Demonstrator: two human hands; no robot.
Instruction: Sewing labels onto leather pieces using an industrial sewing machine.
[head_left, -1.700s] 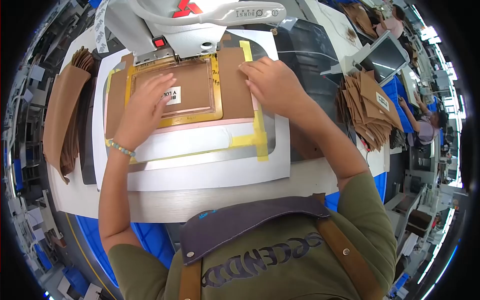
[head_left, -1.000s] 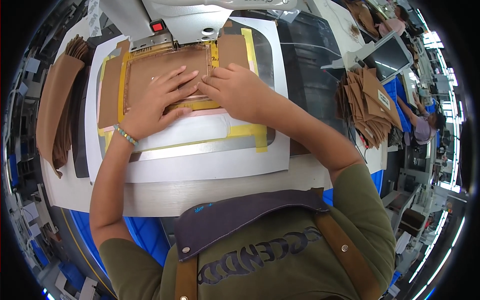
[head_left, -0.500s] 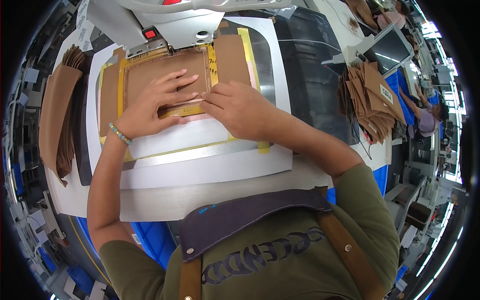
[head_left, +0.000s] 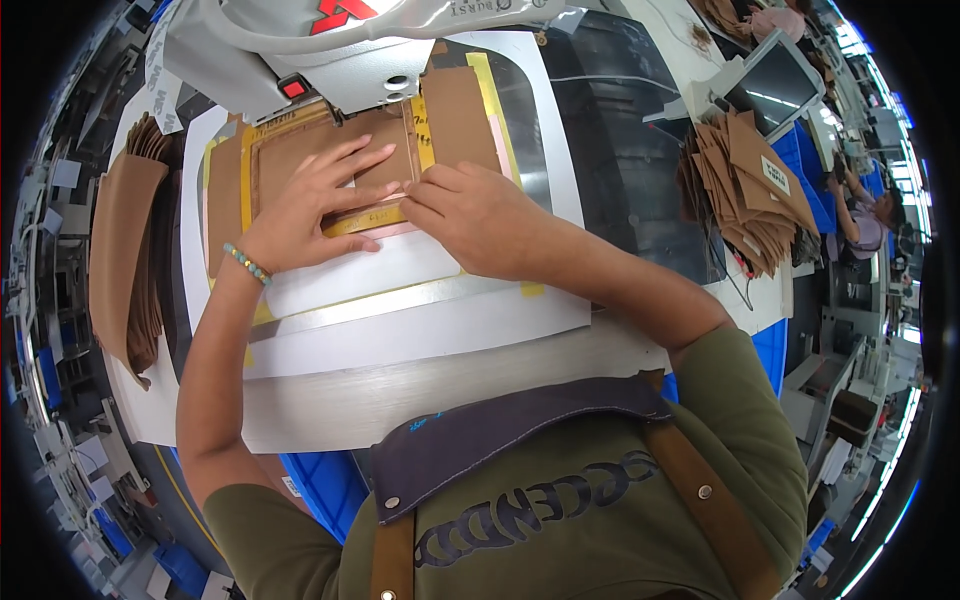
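Fingers of left hand (head_left: 300, 215) and right hand (head_left: 480, 220) flat, gripping nothing, pressing brown piece (head_left: 300, 160) beneath.

The left hand (head_left: 315, 205) lies flat, palm down, fingers spread and pointing toward two o'clock, with a beaded band round its wrist and the bare forearm running back toward seven o'clock. The right hand (head_left: 475, 215) rests palm down just beside it, fingers curled and pointing toward nine o'clock, fingertips meeting the left hand's. Its forearm stretches away toward four o'clock into an olive sleeve.
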